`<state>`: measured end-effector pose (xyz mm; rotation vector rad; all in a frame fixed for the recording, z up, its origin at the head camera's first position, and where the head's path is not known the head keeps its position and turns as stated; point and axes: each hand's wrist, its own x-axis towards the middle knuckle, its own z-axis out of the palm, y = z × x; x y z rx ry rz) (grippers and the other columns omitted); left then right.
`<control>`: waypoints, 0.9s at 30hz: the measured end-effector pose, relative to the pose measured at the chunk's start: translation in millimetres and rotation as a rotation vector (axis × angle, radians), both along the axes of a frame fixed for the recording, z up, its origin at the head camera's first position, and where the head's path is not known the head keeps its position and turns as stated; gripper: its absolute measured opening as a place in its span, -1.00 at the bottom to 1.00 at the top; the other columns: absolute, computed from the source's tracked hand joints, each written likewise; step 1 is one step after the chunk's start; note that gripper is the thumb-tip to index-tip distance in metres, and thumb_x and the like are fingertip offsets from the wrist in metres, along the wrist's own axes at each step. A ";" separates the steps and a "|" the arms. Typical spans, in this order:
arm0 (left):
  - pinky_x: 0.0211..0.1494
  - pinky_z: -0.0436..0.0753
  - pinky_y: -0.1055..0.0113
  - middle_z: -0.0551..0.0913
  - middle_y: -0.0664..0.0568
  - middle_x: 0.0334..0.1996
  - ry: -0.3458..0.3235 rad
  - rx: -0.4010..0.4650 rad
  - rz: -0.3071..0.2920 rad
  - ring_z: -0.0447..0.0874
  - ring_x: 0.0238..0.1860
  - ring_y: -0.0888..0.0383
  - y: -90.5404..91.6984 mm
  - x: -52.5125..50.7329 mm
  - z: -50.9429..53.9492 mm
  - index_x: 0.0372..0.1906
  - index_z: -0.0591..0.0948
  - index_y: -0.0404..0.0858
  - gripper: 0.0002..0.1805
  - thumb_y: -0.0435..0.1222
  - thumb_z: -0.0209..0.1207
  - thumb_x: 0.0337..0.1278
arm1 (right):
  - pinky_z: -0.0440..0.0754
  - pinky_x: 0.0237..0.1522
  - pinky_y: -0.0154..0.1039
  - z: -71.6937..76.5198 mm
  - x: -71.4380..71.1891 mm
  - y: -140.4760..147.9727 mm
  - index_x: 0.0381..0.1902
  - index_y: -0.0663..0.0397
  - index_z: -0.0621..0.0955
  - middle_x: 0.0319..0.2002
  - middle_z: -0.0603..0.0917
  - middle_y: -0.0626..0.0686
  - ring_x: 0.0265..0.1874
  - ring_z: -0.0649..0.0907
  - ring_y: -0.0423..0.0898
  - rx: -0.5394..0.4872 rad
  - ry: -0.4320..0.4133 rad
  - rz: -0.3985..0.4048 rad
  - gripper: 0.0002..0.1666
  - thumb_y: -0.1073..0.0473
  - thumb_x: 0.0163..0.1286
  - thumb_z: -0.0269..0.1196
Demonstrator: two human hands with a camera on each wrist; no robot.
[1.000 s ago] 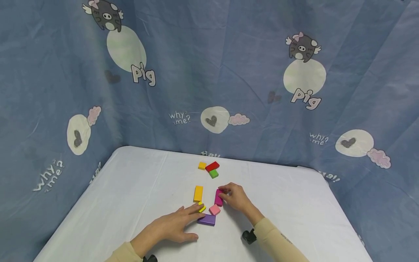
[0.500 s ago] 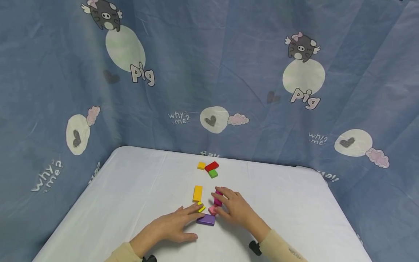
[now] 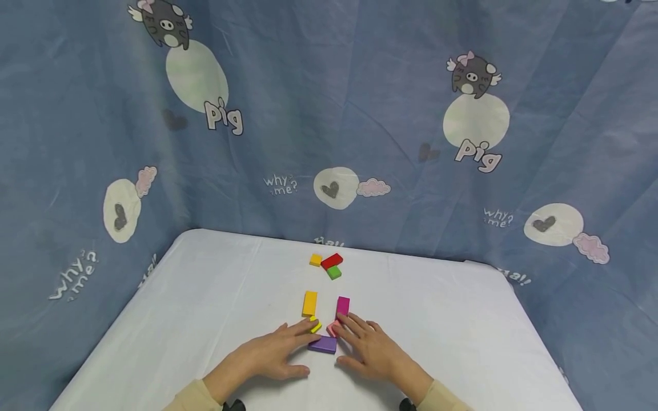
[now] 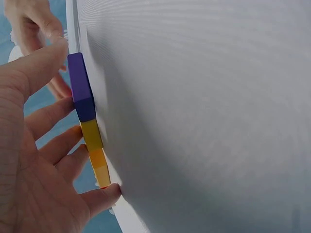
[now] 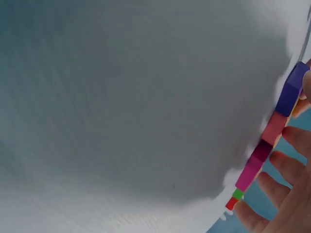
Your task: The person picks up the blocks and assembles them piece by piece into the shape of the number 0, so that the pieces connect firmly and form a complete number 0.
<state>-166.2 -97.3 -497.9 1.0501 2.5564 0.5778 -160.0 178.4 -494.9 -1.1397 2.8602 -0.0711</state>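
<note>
left hand (image 3: 272, 353) and right hand (image 3: 379, 351) near each other, apart, backs up, both angled inward and forward. left fingers (image 4: 52, 118) spread, relaxed, only slightly bent; left thumb (image 4: 41, 68) stretched away from them, pointing inward. right fingers (image 5: 287, 167) likewise fanned, loosely extended; right thumb (image 3: 350, 363) held apart, tip toward left thumb. wrists roughly in line with forearms. long beige sleeves (image 3: 194, 398) reach in from lower edge, slanting toward each other.

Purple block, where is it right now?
The purple block lies low, near the middle of the head view, between the left hand and right hand, on the near side of the pink block.
</note>
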 end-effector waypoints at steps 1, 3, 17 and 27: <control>0.37 0.19 -0.19 0.18 0.04 0.49 -0.001 -0.001 0.000 0.09 0.48 0.05 0.2 0.1 -0.2 0.41 0.40 0.02 -0.26 0.19 0.20 0.15 | 0.36 0.27 0.11 -1.1 0.5 -0.1 0.53 -0.15 0.20 0.51 0.16 -0.01 0.45 0.20 0.02 0.006 -0.008 -0.006 -0.15 -0.41 0.44 -0.07; 0.37 0.20 -0.19 0.18 0.04 0.49 0.003 -0.003 0.000 0.09 0.48 0.05 0.5 0.0 -0.9 0.41 0.40 0.02 -0.26 0.19 0.20 0.15 | 0.37 0.27 0.11 -2.7 1.2 -0.4 0.53 -0.17 0.18 0.51 0.15 -0.03 0.45 0.20 0.02 0.008 -0.018 -0.017 -0.14 -0.42 0.43 -0.07; 0.35 0.22 -0.21 0.17 0.06 0.49 0.012 -0.002 0.003 0.08 0.48 0.05 1.6 -0.2 0.2 0.40 0.41 0.01 -0.26 0.22 0.16 0.17 | 0.48 0.17 0.09 -6.7 -0.4 1.7 0.55 -0.20 0.12 0.53 0.09 -0.05 0.39 0.32 -0.03 -0.033 -0.071 -0.028 -0.10 -0.43 0.40 -0.02; 0.30 0.28 -0.23 0.20 0.05 0.48 0.049 0.014 0.005 0.16 0.45 0.03 0.9 -1.4 3.1 0.35 0.47 0.02 -0.34 0.18 0.17 0.20 | 0.48 0.16 0.10 -9.7 -1.2 2.8 0.55 -0.21 0.12 0.53 0.09 -0.05 0.38 0.33 -0.02 -0.043 -0.066 -0.019 -0.11 -0.42 0.40 -0.01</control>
